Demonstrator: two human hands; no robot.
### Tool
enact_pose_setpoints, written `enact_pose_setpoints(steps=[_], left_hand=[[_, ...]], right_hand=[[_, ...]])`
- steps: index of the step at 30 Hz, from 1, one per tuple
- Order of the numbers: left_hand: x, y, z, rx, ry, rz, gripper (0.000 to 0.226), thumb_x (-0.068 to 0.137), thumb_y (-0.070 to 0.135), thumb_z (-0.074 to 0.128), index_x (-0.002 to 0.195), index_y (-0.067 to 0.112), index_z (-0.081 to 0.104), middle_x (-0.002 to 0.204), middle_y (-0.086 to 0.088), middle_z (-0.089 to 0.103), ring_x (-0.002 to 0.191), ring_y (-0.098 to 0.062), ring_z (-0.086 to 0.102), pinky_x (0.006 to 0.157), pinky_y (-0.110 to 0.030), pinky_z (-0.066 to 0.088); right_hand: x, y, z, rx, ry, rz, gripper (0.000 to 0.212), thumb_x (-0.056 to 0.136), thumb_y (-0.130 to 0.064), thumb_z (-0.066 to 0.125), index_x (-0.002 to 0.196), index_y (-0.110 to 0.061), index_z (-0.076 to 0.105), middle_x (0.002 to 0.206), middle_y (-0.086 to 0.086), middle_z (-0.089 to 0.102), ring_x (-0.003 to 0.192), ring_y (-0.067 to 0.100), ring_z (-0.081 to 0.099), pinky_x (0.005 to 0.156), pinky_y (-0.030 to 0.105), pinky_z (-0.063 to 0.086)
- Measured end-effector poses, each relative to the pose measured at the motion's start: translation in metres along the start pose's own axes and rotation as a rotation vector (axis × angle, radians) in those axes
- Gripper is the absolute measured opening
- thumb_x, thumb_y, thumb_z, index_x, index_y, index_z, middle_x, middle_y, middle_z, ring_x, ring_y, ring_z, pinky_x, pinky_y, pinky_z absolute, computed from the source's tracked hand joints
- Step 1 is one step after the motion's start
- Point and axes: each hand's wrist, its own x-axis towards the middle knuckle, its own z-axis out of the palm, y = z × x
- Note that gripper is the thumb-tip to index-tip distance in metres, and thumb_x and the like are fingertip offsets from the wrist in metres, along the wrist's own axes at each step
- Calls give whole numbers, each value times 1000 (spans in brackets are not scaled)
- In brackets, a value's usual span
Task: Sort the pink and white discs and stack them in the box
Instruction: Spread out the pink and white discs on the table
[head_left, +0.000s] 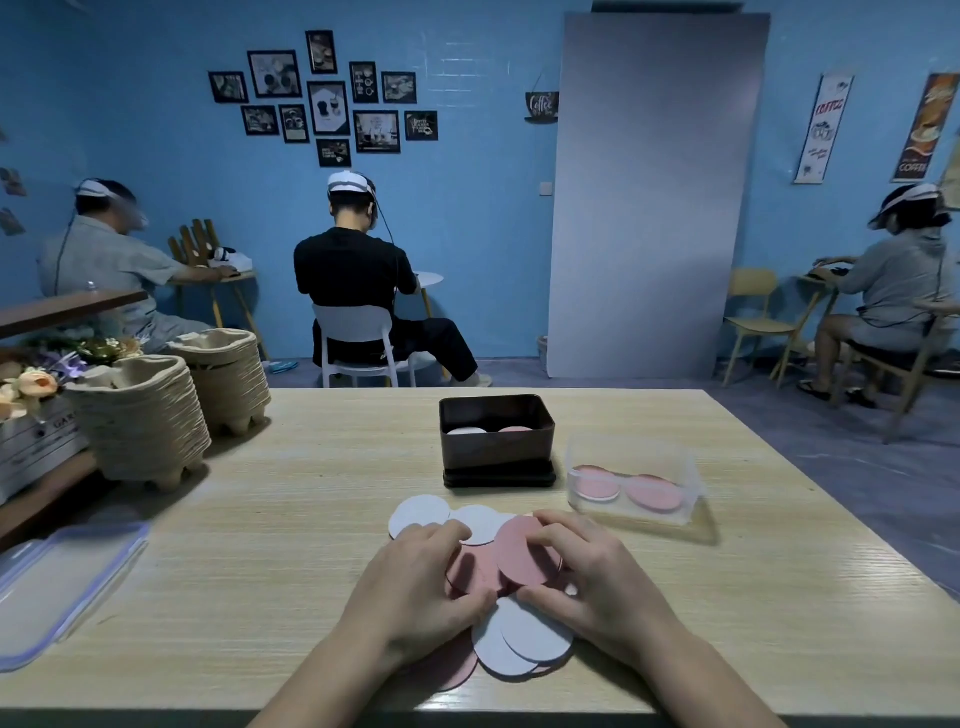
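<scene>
A loose heap of pink and white discs lies on the wooden table (311, 519) in front of me. White discs (421, 514) fan out at the heap's far left, more white discs (524, 634) lie at its near side, and pink discs (470, 569) sit between my hands. My right hand (592, 577) pinches a pink disc (522, 551), lifted on a tilt. My left hand (415, 582) rests curled on the heap, its fingers touching the discs. Behind the heap stands a dark box (496, 447) holding a white stack on its left and a pink stack on its right.
A clear plastic container (636, 480) with pink discs stands right of the dark box. Two stacks of pulp trays (140, 421) sit at the table's left, a clear lid (57, 582) near them. Three seated people work at small tables beyond.
</scene>
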Motion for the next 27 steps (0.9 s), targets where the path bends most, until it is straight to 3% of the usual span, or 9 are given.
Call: enact_pose_setpoints(steps=[4, 9, 15, 19, 23, 27], left_hand=[[-6, -11, -2, -187, 75, -3, 57, 70, 59, 68, 120, 35, 57, 107, 20, 61, 104, -3, 56, 89, -29, 49], [-13, -25, -14, -211, 172, 94, 45, 72, 42, 76, 113, 32, 60, 105, 24, 59, 100, -2, 58, 87, -24, 47], [4, -18, -3, -221, 119, 200, 53, 75, 35, 75, 124, 26, 61, 129, 19, 56, 125, 2, 49, 102, -8, 33], [17, -7, 9, -240, 71, 218, 57, 78, 45, 71, 132, 35, 54, 135, 23, 51, 126, 7, 42, 98, -15, 44], [24, -4, 17, -294, 47, 250, 60, 79, 37, 77, 132, 41, 49, 128, 26, 52, 122, 0, 47, 87, -20, 53], [26, -1, 19, -304, 66, 297, 61, 78, 40, 75, 134, 38, 51, 131, 28, 52, 125, 2, 47, 94, -21, 51]], right_hand=[[0, 1, 1, -2, 2, 46, 51, 78, -58, 70, 119, -29, 62, 141, -10, 53, 132, 4, 44, 105, 14, 33], [2, 1, 4, -9, 4, 78, 54, 78, -57, 68, 122, -27, 62, 142, -10, 51, 133, 5, 43, 104, 12, 31], [2, -1, 4, -26, -19, 45, 54, 79, -55, 68, 126, -30, 60, 143, -11, 51, 132, 4, 43, 104, 10, 27], [2, -3, 3, -27, 5, 6, 56, 80, -53, 71, 127, -28, 58, 140, -8, 55, 131, 6, 46, 106, 17, 36], [2, -4, 4, 48, 56, 9, 68, 77, -48, 75, 136, -33, 44, 132, -11, 57, 119, 6, 53, 97, 23, 46], [1, 0, 7, -14, 38, -92, 45, 86, -47, 71, 125, -31, 55, 142, -7, 52, 128, 12, 50, 101, 28, 46]])
